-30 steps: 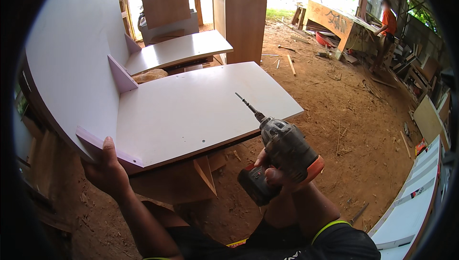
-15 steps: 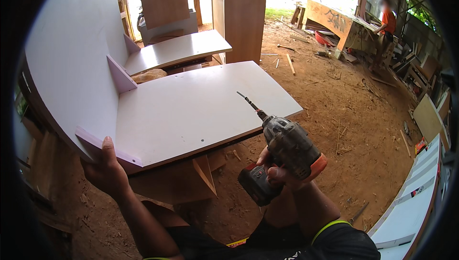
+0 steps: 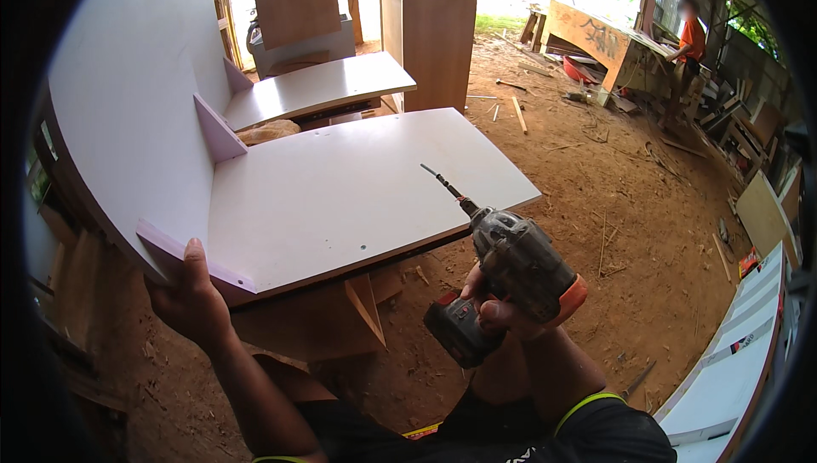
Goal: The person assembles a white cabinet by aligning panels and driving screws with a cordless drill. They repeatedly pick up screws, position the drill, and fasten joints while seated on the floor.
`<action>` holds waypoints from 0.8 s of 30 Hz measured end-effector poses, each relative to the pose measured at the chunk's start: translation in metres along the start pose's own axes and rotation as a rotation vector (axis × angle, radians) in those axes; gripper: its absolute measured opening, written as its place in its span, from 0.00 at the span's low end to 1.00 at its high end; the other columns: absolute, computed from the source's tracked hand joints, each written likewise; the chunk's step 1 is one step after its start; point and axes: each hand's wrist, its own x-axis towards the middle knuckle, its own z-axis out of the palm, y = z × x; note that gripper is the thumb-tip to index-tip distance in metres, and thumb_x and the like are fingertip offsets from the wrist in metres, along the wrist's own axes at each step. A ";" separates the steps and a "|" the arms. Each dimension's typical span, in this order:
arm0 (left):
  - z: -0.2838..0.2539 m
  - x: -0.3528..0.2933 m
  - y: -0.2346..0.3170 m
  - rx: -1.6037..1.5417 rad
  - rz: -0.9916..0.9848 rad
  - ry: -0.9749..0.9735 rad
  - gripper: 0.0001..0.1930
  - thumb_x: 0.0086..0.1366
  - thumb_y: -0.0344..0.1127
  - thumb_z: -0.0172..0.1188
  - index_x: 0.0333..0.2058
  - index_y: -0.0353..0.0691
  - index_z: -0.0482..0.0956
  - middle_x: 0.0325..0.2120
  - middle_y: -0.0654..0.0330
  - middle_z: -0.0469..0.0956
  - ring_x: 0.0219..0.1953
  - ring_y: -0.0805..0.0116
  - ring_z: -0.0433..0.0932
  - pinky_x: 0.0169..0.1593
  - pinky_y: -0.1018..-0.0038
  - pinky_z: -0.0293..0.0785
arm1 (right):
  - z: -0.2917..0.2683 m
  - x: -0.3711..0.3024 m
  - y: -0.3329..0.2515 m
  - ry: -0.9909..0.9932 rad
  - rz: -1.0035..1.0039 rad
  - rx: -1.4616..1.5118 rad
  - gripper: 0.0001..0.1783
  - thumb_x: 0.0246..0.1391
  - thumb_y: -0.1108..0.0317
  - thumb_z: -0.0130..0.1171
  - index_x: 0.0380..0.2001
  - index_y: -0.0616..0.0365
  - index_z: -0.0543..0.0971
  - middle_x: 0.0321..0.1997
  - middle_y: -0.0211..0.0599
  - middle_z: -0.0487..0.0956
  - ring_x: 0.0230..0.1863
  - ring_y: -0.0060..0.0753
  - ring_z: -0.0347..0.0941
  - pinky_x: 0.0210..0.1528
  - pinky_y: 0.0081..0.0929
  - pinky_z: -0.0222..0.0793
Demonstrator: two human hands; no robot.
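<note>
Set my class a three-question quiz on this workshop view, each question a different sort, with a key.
1. Which hand grips the drill?

2. True or false: the person at the far bench wears an orange top.

3. Nearest to the left hand is:
A) the red tub
B) the near lilac brace
C) the tall brown cabinet

Key: 1. The right hand; 2. True; 3. B.

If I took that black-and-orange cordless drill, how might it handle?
The drill likely feels heavy for its size, given its bulky dark housing and blocky battery. Its long, thin metal bit might snap if pushed sideways.
</note>
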 end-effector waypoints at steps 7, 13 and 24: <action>0.000 0.000 -0.003 -0.029 -0.008 -0.016 0.30 0.60 0.40 0.71 0.56 0.26 0.77 0.48 0.43 0.83 0.48 0.50 0.84 0.54 0.60 0.81 | -0.001 0.002 0.010 0.021 -0.108 -0.002 0.33 0.55 0.73 0.69 0.63 0.59 0.68 0.42 0.46 0.81 0.24 0.16 0.71 0.27 0.16 0.70; 0.000 -0.001 -0.002 -0.043 -0.004 -0.019 0.30 0.60 0.40 0.71 0.56 0.25 0.76 0.48 0.43 0.83 0.48 0.50 0.84 0.54 0.60 0.81 | -0.004 -0.002 0.007 0.011 -0.005 0.021 0.36 0.50 0.76 0.69 0.63 0.56 0.68 0.48 0.34 0.76 0.45 0.31 0.79 0.50 0.38 0.80; 0.001 -0.001 0.001 -0.021 0.000 0.006 0.30 0.60 0.40 0.71 0.56 0.26 0.77 0.49 0.43 0.83 0.48 0.50 0.84 0.54 0.60 0.81 | 0.002 0.005 0.006 0.025 -0.066 -0.019 0.34 0.53 0.69 0.73 0.61 0.62 0.70 0.43 0.47 0.82 0.25 0.17 0.75 0.26 0.15 0.71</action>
